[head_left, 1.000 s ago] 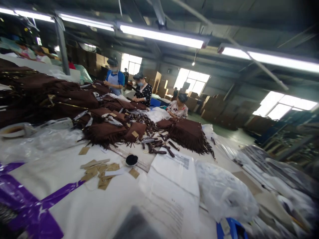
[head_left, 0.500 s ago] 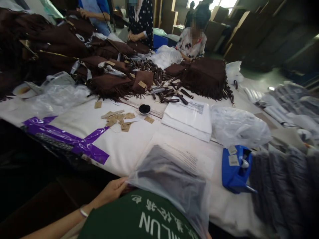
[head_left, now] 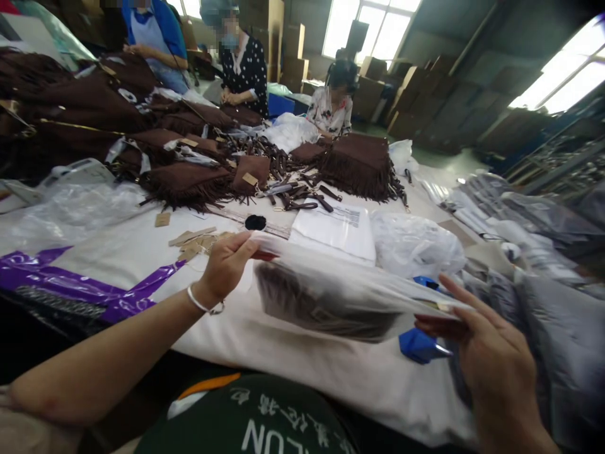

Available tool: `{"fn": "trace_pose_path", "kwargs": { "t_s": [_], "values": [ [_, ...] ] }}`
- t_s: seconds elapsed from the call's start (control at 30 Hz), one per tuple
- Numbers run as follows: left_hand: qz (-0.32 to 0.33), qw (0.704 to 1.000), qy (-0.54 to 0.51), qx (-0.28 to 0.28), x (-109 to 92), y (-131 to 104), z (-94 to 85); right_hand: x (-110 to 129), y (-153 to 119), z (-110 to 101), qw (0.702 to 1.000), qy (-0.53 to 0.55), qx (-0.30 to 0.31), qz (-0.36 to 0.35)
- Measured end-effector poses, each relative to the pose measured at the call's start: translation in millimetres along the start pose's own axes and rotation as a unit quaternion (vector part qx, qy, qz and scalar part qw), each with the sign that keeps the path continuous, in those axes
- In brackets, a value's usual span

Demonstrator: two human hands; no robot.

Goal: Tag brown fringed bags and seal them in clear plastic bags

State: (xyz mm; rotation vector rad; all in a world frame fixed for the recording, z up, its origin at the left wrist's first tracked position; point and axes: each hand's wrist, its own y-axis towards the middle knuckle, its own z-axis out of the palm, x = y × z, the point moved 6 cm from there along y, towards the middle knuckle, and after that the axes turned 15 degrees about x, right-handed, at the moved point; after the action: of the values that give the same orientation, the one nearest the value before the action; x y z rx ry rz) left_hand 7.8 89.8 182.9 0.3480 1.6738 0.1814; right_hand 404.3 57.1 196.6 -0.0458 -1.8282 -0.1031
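Observation:
A frosted plastic bag (head_left: 326,302) with a dark brown item inside is held up and stretched between my two hands over the table. My left hand (head_left: 229,261) pinches its left upper corner, thumb on top. My right hand (head_left: 491,347) grips the opposite end between thumb and fingers, with the index finger raised. Behind the bag, partly covered by it, lie tan paper tags (head_left: 193,243) and a stack of flat printed white bags (head_left: 333,233). Below the bag's right end a blue tape dispenser (head_left: 418,347) shows in part.
Brown fringed bags (head_left: 184,180) pile up at the left and back, with short dark straps (head_left: 302,198) among them. Crumpled clear plastic (head_left: 416,243) lies at right, near packed grey bags (head_left: 558,334). Purple tape (head_left: 137,293) marks the left table edge. Three co-workers (head_left: 243,69) are across the table.
Both hands have lifted the plastic bag off the table edge, raising it forward. My right hand has come into full view. The camera view has tilted up and shifted right.

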Motion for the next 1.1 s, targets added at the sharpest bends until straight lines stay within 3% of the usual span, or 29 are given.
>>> {"fn": "trace_pose_path", "kwargs": {
  "t_s": [0.07, 0.13, 0.2, 0.27, 0.33, 0.4, 0.5, 0.6, 0.67, 0.73, 0.8, 0.83, 0.9, 1.0, 1.03, 1.1],
  "values": [
    [0.033, 0.999, 0.021, -0.012, -10, 19, -3.6, 9, 23, 2, 0.999, 0.028, -0.012, -0.02],
    [0.07, 0.99, 0.107, -0.053, -19, 20, -15.0, 9, 31, 2, 0.998, 0.031, -0.034, -0.051],
    [0.083, 0.975, 0.195, -0.07, -16, 3, -25.3, -6, 23, 4, 0.998, 0.013, -0.04, -0.056],
    [0.049, 0.973, 0.224, -0.024, 5, -24, -28.7, -42, 4, 13, 1.0, -0.002, -0.004, -0.01],
    [-0.043, 0.978, 0.195, 0.058, 41, -58, -23.8, -93, -22, 29, 0.996, 0.01, 0.065, 0.063],
    [-0.176, 0.968, 0.137, 0.116, 81, -98, -14.8, -145, -53, 46, 0.984, 0.023, 0.127, 0.125],
    [-0.363, 0.921, 0.008, 0.143, 127, -156, 4.0, -201, -92, 63, 0.967, -0.07, 0.174, 0.175],
    [-0.498, 0.853, -0.068, 0.14, 149, -193, 19.2, -213, -107, 68, 0.949, -0.237, 0.166, 0.124],
    [-0.52, 0.842, -0.02, 0.145, 154, -196, 18.5, -202, -106, 69, 0.936, -0.324, 0.134, 0.044],
    [-0.454, 0.872, 0.115, 0.143, 149, -180, 8.1, -187, -101, 70, 0.92, -0.377, 0.1, -0.035],
    [-0.302, 0.9, 0.282, 0.138, 133, -156, -0.6, -179, -94, 72, 0.907, -0.397, 0.094, -0.103],
    [-0.216, 0.898, 0.352, 0.152, 123, -146, 0.0, -178, -91, 75, 0.9, -0.396, 0.116, -0.138],
    [-0.081, 0.867, 0.429, 0.238, 110, -136, 11.1, -185, -86, 85, 0.878, -0.387, 0.2, -0.199],
    [-0.024, 0.808, 0.425, 0.408, 111, -139, 30.6, -200, -83, 95, 0.841, -0.373, 0.321, -0.223],
    [-0.027, 0.796, 0.415, 0.439, 113, -141, 34.1, -203, -83, 94, 0.838, -0.366, 0.346, -0.21],
    [-0.033, 0.797, 0.408, 0.444, 118, -144, 36.4, -200, -83, 90, 0.843, -0.34, 0.381, -0.168]
  ]
}}
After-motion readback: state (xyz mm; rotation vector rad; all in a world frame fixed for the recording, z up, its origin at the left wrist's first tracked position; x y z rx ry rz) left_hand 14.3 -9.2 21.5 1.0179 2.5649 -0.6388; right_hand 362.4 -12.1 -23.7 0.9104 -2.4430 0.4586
